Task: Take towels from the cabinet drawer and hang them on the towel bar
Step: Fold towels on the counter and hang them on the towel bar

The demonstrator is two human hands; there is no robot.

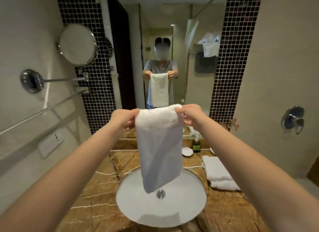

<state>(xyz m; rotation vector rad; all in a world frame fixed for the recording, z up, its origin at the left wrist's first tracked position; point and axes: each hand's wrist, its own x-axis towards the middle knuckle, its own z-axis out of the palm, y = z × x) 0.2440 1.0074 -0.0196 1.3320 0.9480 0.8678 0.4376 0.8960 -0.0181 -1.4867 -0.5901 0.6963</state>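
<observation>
Step in hand, as judged: one towel is out and held up, ready for hanging. The white terry hand towel, folded over, hangs above the round white basin. Left hand pinches its top edge at 9 o'clock, right hand at 3 o'clock; fingers closed narrow on the cloth. Next move likely calls for swinging toward the long chrome towel bar on the wall at 9 o'clock and draping it over. More folded white towels lie on the brown marble counter at 4 o'clock
</observation>
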